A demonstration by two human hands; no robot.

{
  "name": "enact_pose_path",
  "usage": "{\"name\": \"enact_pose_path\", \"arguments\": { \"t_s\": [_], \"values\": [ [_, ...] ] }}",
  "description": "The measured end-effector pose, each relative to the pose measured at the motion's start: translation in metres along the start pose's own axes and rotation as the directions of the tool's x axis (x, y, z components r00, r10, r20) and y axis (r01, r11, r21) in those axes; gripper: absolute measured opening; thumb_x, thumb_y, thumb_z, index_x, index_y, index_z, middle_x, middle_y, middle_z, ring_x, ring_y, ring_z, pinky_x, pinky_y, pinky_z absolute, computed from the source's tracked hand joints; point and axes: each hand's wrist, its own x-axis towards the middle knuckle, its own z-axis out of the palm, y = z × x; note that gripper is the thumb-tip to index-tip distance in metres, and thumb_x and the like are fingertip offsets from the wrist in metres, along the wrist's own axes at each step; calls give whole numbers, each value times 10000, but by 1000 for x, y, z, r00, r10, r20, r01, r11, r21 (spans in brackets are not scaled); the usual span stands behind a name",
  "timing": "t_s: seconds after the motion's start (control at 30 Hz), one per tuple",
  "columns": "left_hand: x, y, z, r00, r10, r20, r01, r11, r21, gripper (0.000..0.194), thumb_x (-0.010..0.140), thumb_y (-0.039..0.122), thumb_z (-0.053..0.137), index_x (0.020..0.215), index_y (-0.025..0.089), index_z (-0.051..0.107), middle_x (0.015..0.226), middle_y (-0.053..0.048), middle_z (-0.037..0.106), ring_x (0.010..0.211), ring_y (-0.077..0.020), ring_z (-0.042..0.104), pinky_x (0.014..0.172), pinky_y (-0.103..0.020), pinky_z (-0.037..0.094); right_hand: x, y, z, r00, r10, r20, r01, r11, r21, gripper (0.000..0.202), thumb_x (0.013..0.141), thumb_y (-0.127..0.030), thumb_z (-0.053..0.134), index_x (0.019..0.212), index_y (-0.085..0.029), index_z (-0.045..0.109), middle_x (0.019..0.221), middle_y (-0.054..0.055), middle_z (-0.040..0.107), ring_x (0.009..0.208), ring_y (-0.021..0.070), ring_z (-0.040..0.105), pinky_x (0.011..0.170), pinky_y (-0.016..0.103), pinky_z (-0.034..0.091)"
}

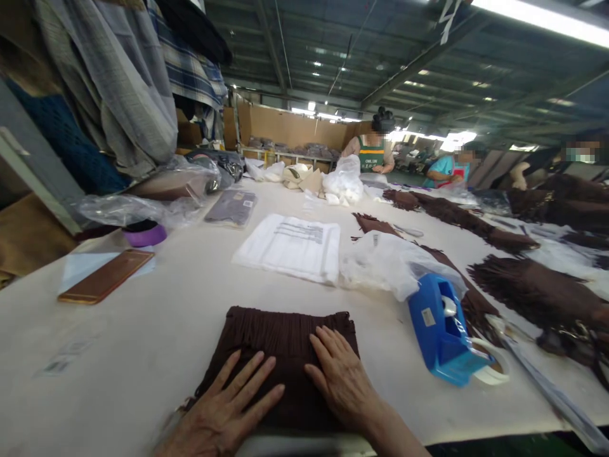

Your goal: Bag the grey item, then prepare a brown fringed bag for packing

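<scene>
The folded dark brown cloth [291,358] lies at the near edge of the worktop [137,355], beneath both hands. The left hand [221,406] rests flat on its left part, fingers spread; the right hand [340,373] lies flat on its right part, thumb apart. They partly cover the cloth, whose dark near border is hard to make out.

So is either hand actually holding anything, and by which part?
Nothing appears to be held: the left hand and right hand lie spread over the top of the dark brown fabric piece, not closed around it.
</scene>
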Motion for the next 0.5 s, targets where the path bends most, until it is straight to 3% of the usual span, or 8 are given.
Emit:
{"name": "enact_pose_path", "arguments": {
  "t_s": [0.1, 0.23, 0.37, 0.5],
  "values": [
    [4, -6, 4, 1000, -12, -3, 12, 999, -33, 784, 687, -46, 409, 1398, 252, 265, 1408, -96, 392, 1333, -297, 253, 1078, -563, 72, -9, -1, -15, 999, 14, -37, -10, 996, 93, 317, 901, -318, 445, 1142, -164, 582, 1142, 92, 632, 1088, 236, 555, 931, 413, 464],
    [11, -16, 15, 1000, 20, -16, -20, 1000, -3, 748, 726, -38, 417, 1393, 268, 275, 1407, -84, 397, 1327, -284, 272, 1086, -543, 67, 15, 29, -27, 975, 177, -136, -163, 980, 114, 292, 913, -244, 380, 1100, -159, 588, 1109, 100, 620, 1032, 192, 563, 917, 352, 462],
    [21, -24, 22, 1000, 19, -22, -19, 1000, 20, 720, 753, -12, 422, 1395, 273, 267, 1416, -80, 386, 1331, -287, 265, 1081, -539, 121, 40, 57, -13, 961, 248, -124, -242, 969, 58, 307, 874, -208, 433, 1133, -112, 567, 1187, 156, 572, 1102, 252, 513, 934, 414, 427],
    [27, -33, 25, 999, 37, -24, -35, 997, 73, 661, 795, 66, 452, 1396, 271, 266, 1404, -85, 405, 1315, -285, 303, 1074, -528, 167, 44, 48, 5, 979, 184, -89, -178, 981, 73, 217, 883, -232, 450, 1031, -185, 602, 1066, 100, 623, 994, 244, 542, 855, 420, 418]
  ]
}}
